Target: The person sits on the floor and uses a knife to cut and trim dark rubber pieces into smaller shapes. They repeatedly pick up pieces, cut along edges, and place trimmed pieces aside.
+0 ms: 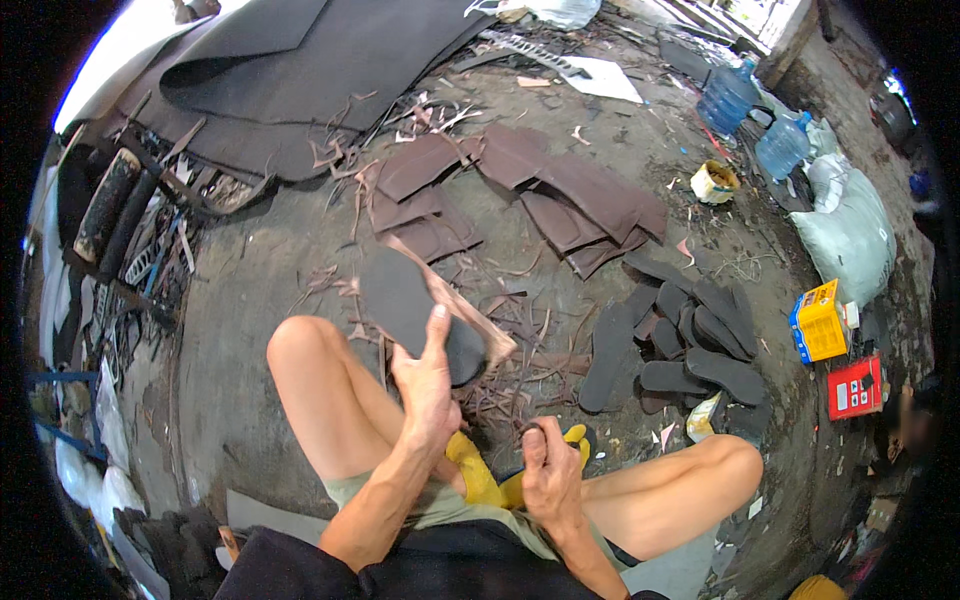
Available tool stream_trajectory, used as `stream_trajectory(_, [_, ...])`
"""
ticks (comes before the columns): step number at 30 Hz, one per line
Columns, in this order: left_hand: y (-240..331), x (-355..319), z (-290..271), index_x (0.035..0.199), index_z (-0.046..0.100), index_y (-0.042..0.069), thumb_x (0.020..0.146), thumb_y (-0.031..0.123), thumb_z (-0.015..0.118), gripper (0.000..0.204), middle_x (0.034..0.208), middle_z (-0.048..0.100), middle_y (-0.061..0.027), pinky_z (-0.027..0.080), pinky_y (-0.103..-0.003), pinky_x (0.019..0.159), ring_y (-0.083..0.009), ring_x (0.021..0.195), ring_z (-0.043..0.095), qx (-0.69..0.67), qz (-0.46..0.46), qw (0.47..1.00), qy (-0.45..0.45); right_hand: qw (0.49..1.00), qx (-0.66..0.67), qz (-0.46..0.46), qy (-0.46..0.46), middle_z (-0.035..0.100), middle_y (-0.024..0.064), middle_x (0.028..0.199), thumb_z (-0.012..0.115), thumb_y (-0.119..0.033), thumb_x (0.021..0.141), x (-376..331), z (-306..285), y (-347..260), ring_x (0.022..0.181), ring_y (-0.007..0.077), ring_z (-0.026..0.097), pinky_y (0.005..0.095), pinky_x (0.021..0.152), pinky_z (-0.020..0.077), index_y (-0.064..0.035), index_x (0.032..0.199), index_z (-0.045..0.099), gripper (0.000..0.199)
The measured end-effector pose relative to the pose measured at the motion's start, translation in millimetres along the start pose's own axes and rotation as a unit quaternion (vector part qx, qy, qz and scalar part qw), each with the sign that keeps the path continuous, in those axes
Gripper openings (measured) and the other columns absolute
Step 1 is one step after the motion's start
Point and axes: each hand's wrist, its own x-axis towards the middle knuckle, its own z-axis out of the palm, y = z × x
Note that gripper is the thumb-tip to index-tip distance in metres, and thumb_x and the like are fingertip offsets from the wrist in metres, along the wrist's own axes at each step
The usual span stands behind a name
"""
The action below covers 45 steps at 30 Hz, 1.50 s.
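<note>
My left hand [425, 388] grips a dark grey shoe sole [395, 290], thumb on top and fingers underneath. Under the sole, a piece of brown leather [478, 318] sticks out along its right edge, its paler side showing. My right hand [552, 470] is closed in a fist low in front of me, beside my feet in yellow socks [472, 470]. A small dark end of something shows at the top of this fist, but its kind is hidden. Thin leather offcuts [500, 400] lie on the floor between my knees.
Brown leather pieces [600, 200] lie stacked ahead. At right is a pile of dark soles [700, 330], with a yellow box [820, 322], a red box [855, 388] and a stuffed sack [850, 230] beyond. Large dark sheets [270, 80] spread at far left; blue bottles [727, 98] stand far right.
</note>
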Motion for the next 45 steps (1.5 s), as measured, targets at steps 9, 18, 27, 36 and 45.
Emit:
stream_trajectory(9, [64.3, -32.1, 4.5, 0.118, 0.062, 0.011, 0.103, 0.036, 0.076, 0.032, 0.090, 0.065, 0.0026, 0.055, -0.029, 0.064, -0.0090, 0.074, 0.063, -0.081, 0.002, 0.994, 0.074, 0.998, -0.031, 0.014, -0.044, 0.060, 0.0241, 0.078, 0.046, -0.054, 0.113, -47.4, 13.7, 0.6, 0.070, 0.0478, 0.062, 0.0517, 0.062, 0.0474, -0.0003, 0.115, 0.061, 0.056])
stream_trajectory(18, [72.6, -42.1, 7.8, 0.138, 0.054, 0.008, 0.105, 0.029, 0.075, 0.045, 0.109, 0.062, 0.0006, 0.056, -0.032, 0.080, -0.0106, 0.093, 0.061, -0.118, -0.025, 0.991, 0.060, 0.998, -0.047, -0.031, 0.003, 0.062, 0.0247, 0.082, 0.043, -0.056, 0.113, -42.9, 35.9, 3.0, 0.073, 0.0491, 0.062, 0.0534, 0.065, 0.0477, 0.0007, 0.118, 0.059, 0.059])
stream_trajectory(27, [65.0, -44.5, 19.1, 0.137, 0.055, 0.007, 0.106, 0.029, 0.074, 0.043, 0.109, 0.063, 0.0000, 0.054, -0.032, 0.082, -0.0111, 0.095, 0.060, -0.146, -0.010, 0.987, 0.069, 0.999, -0.031, -0.031, 0.028, 0.063, 0.0251, 0.085, 0.040, -0.056, 0.114, -11.4, 38.8, -32.3, 0.075, 0.0478, 0.064, 0.0509, 0.066, 0.0477, 0.0006, 0.119, 0.059, 0.060])
stream_trajectory(36, [70.1, -47.1, -13.9, 0.130, 0.057, 0.010, 0.106, 0.035, 0.071, 0.038, 0.105, 0.062, 0.0021, 0.054, -0.028, 0.073, -0.0082, 0.085, 0.060, -0.078, -0.051, 0.995, 0.034, 0.996, -0.048, 0.001, -0.070, 0.064, 0.0267, 0.080, 0.047, -0.054, 0.113, -30.9, 13.3, -45.4, 0.075, 0.0515, 0.065, 0.0541, 0.067, 0.0499, -0.0014, 0.116, 0.061, 0.054])
stream_trajectory(45, [70.4, -57.8, -28.0, 0.140, 0.054, 0.003, 0.105, 0.031, 0.075, 0.049, 0.119, 0.062, -0.0026, 0.054, -0.029, 0.085, -0.0102, 0.099, 0.060, -0.073, -0.033, 0.997, -0.006, 0.993, -0.101, -0.044, -0.042, 0.060, 0.0258, 0.073, 0.041, -0.056, 0.114, -11.9, 14.7, -61.9, 0.074, 0.0524, 0.063, 0.0538, 0.064, 0.0459, -0.0037, 0.111, 0.061, 0.056])
